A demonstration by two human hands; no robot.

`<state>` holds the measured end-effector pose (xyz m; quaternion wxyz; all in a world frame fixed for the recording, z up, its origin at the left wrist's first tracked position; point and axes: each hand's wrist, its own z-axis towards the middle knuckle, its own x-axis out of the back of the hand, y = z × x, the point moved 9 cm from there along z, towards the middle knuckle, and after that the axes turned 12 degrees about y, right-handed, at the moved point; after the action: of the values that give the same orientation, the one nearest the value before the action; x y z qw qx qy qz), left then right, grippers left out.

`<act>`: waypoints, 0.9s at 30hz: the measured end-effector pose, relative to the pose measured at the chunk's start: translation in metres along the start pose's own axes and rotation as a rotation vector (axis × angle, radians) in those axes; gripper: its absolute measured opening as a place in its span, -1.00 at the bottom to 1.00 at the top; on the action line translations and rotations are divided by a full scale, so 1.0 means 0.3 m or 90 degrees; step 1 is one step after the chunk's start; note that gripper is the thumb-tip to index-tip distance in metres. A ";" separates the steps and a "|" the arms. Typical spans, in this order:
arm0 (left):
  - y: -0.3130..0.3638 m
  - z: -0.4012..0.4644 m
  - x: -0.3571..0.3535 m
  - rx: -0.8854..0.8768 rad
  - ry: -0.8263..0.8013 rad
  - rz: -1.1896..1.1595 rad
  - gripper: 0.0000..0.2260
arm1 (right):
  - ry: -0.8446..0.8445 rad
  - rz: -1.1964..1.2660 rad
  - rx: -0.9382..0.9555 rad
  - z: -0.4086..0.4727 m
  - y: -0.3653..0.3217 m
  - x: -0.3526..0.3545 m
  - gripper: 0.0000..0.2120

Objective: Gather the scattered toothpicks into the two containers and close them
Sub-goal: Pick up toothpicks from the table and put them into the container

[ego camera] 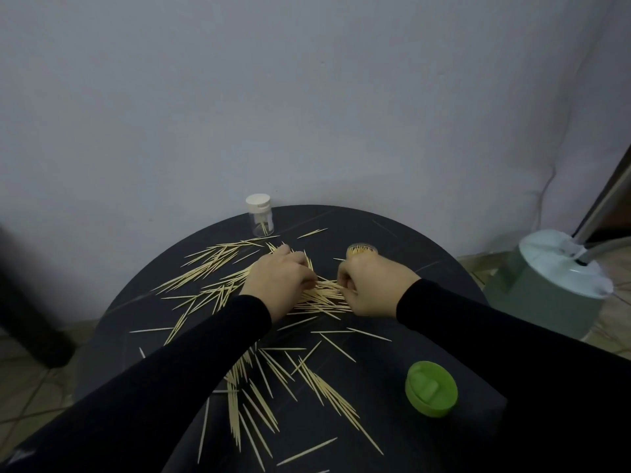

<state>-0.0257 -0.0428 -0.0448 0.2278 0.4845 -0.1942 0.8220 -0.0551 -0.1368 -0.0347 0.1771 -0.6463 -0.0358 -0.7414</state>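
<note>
Pale wooden toothpicks lie scattered over a round black table, with a thick pile between my hands. My left hand lies on the pile with its fingers curled down onto the toothpicks. My right hand is curled beside it, its fingers pinching toothpicks at the pile's right end. Behind my right hand stands an open container filled with toothpicks. A clear container with a white lid stands at the table's far edge, a few toothpicks inside. A green lid lies at the near right.
More toothpicks spread across the near half of the table under my left forearm. A pale green appliance with a hose stands on the floor at the right. A grey wall rises behind the table. A dark object stands at the left.
</note>
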 end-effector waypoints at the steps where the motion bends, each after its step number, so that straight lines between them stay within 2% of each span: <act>1: -0.002 0.001 0.004 0.014 0.011 -0.014 -0.78 | 0.025 0.026 -0.007 0.001 0.002 0.018 -0.87; 6: -0.033 0.016 0.034 0.135 0.076 -0.116 -0.84 | 0.184 0.284 -0.097 0.003 0.056 0.101 -0.90; 10: -0.035 0.027 0.006 0.158 0.009 -0.167 -0.85 | 0.291 0.393 -0.151 0.011 0.130 0.122 -0.91; 14: -0.034 0.030 -0.010 0.201 -0.046 -0.255 -0.87 | 0.348 0.482 -0.203 0.021 0.198 0.116 -0.90; 18: -0.060 0.065 0.052 0.302 0.086 -0.429 -0.94 | 0.390 0.531 -0.241 0.030 0.255 0.108 -0.89; 21: -0.067 0.093 0.088 0.356 0.173 -0.537 -0.90 | 0.378 0.532 -0.262 0.041 0.283 0.077 -0.87; 27: 0.000 0.125 0.058 0.368 0.188 -0.610 -0.85 | 0.339 0.444 -0.251 0.042 0.301 0.044 -0.86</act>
<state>-0.0067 -0.0599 -0.0125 0.4575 0.4412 0.3128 0.7058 -0.0165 -0.2204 -0.0356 0.2927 -0.4286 0.3709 -0.7701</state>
